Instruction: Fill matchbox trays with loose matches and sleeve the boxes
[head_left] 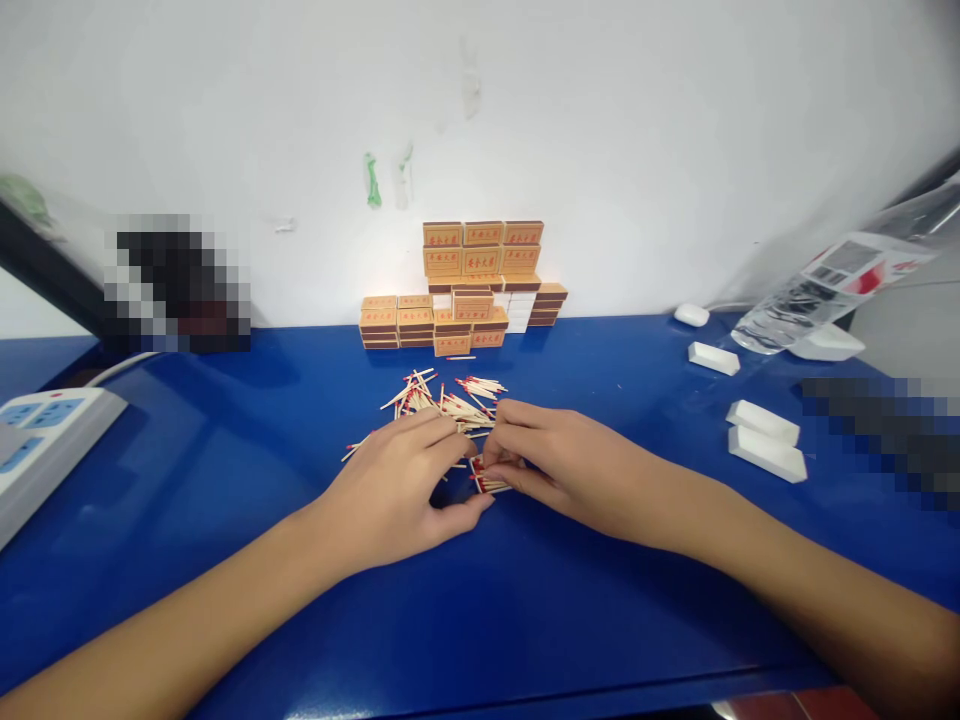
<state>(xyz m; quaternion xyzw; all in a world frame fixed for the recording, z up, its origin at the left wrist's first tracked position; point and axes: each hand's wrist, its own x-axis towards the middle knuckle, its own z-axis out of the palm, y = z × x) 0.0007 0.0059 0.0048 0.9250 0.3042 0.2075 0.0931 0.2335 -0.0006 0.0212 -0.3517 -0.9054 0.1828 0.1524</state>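
We count one left hand [409, 470], one right hand [551, 455], one open matchbox tray [477, 482], three small white oblong boxes [766, 454], one clear plastic bottle [832, 287] and one power strip [86, 422] on one blue desk [450, 625]. Six matchboxes [481, 261] fill the top two rows; those below overlap too much for us to total. Matches [466, 413] run to dozens, too tangled for us to number.

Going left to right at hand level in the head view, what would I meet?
White device with blue panels → left hand → open tray of matches → right hand → two white pieces.
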